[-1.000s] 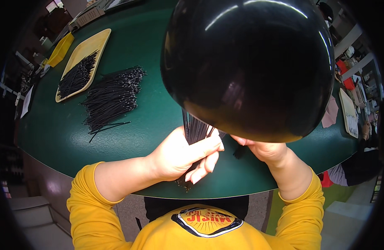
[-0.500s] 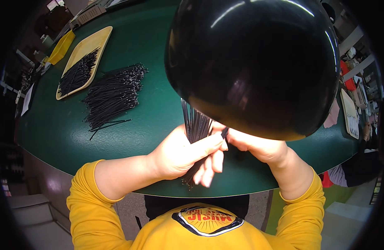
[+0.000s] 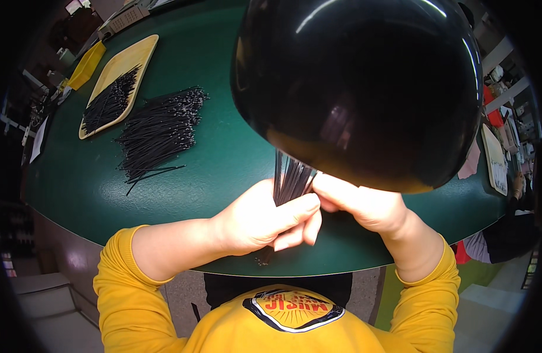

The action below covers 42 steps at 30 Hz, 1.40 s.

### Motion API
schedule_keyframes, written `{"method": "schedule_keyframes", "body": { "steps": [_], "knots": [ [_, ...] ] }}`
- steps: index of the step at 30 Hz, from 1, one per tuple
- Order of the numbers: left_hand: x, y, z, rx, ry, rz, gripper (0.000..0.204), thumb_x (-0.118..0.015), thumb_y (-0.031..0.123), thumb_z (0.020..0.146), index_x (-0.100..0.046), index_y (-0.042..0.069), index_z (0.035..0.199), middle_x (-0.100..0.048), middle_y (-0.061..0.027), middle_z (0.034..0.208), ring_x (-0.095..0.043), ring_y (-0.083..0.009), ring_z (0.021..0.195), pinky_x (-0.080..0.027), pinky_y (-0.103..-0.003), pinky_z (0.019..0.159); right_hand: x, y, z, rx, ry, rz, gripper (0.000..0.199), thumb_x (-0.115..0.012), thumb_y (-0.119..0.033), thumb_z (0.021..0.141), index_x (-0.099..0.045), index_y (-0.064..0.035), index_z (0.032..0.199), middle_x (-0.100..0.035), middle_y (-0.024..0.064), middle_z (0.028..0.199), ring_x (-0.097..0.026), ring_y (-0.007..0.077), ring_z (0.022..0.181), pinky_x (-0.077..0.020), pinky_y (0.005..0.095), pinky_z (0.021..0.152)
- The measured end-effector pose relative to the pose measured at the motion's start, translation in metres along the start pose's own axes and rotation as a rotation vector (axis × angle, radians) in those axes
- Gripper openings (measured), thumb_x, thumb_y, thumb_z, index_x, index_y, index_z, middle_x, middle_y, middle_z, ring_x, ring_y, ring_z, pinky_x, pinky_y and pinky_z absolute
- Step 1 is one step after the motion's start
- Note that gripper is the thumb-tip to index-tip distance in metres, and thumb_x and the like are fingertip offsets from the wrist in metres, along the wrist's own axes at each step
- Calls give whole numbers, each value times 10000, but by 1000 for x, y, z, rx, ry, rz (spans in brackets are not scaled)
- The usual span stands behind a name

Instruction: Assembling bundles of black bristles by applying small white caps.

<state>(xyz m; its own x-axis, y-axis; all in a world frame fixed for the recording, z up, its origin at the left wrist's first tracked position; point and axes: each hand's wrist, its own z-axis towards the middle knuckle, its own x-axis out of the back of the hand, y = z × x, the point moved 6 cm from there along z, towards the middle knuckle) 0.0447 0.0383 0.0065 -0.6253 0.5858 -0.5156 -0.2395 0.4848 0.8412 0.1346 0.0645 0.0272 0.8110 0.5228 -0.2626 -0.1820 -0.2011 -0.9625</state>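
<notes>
A bundle of thin black wires (image 3: 293, 183) is gripped in my left hand (image 3: 262, 219), fingers wrapped round it and thumb across the front. Its upper ends run up beneath the lamp shade and are hidden there; silvery tips peek out below the hand. My right hand (image 3: 368, 206) is closed at the bundle's right side, fingertips next to my left thumb. The shade covers part of it, and what it pinches, if anything, cannot be made out. Left of the hands, a loose pile of similar wires (image 3: 162, 132) lies on the green table (image 3: 218, 170).
A large glossy black lamp shade (image 3: 359, 88) hangs low over the hands. At the far left, a pale yellow tray (image 3: 129, 54) holds more black wires, beside a yellow bin (image 3: 87, 66). Another tray (image 3: 494, 159) and a person's arm (image 3: 519, 187) are at the right edge.
The bundle and my left fingers have shifted slightly right and turned a little. My right hand's fingers have curled in closer beside the bundle. The pile and tray stay put.
</notes>
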Motion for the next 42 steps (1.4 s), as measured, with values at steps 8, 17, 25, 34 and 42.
{"method": "schedule_keyframes", "body": {
  "steps": [8, 17, 25, 34, 42],
  "knots": [
    [10, 2, -2, -46, 146, -166, 124, -438, 130, 826, -460, 17, 782, -497, -52, 544, -365, -55, 323, -296, -159, 327, 20, 11, -4, 54, 85, 191, 128, -450, -87, 793, -499, -17, 699, -470, 7, 596, -391, 38, 499, -276, 161, 416],
    [8, 6, -5, -45, 119, -141, 109, -431, 114, 827, -456, 17, 784, -507, -68, 550, -401, -76, 318, -304, -170, 311, 19, 16, 1, 105, 58, 264, 98, -409, -69, 792, -468, 8, 797, -448, 40, 577, -396, 76, 484, -257, 154, 404],
    [11, 8, -4, -96, 191, -37, 123, -440, 106, 824, -450, 23, 734, -499, -56, 545, -395, -71, 320, -312, -171, 309, 11, -2, -2, 153, 183, -110, 166, -615, -5, 675, -564, -7, 833, -567, 24, 764, -519, 65, 665, -408, 179, 581],
    [12, 6, -4, -107, 225, -74, 139, -436, 122, 827, -461, 12, 746, -541, -85, 582, -470, -94, 363, -327, -174, 314, 13, 9, -1, 122, -115, 289, 146, -423, -60, 796, -522, 18, 869, -545, 83, 699, -458, 95, 529, -349, 181, 475],
    [12, 9, -5, -148, 187, 12, 132, -434, 126, 830, -465, 12, 770, -545, -93, 588, -447, -81, 356, -322, -169, 330, 28, 12, -5, 313, -42, 477, 195, -345, -73, 824, -487, 30, 910, -529, 98, 749, -470, 131, 565, -397, 230, 521]
  ]
}}
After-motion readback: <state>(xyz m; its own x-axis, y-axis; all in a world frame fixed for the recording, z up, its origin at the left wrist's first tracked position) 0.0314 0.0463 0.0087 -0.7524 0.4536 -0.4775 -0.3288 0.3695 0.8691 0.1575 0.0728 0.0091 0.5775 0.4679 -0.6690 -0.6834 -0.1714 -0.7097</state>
